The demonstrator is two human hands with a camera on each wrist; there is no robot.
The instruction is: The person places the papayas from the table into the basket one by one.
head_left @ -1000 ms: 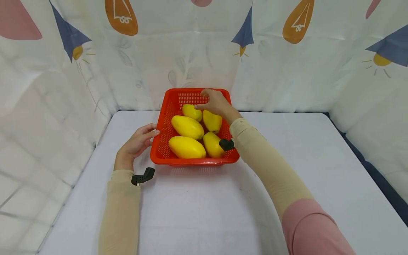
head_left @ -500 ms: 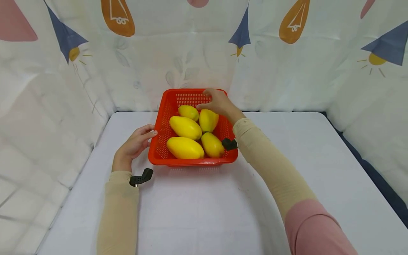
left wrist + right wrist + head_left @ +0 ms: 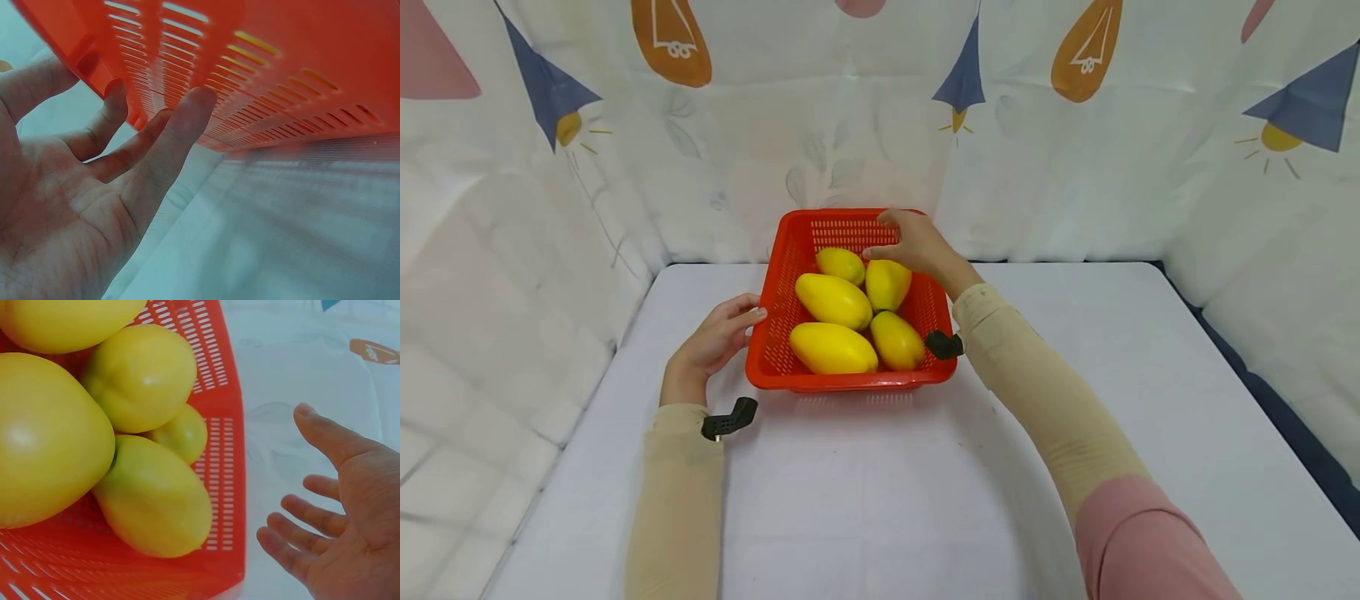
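A red plastic basket with slotted sides stands toward the back of the table, holding several plump yellow mangoes. My left hand is at the basket's left side, fingertips and thumb touching its outer wall just below the rim. In the left wrist view, the fingers lie lightly bent against the slotted wall. My right hand hovers over the basket's back right corner, thumb and fingers apart, nothing between them. The right wrist view shows that hand beyond the rim, apart from the mangoes.
White cloth covers the table. A patterned white curtain hangs close behind the basket and along both sides. Each wrist carries a small black camera mount.
My right hand has shifted slightly right relative to the mangoes. The head view has drifted a little, so the scene sits farther left. The left hand stays at the basket wall.
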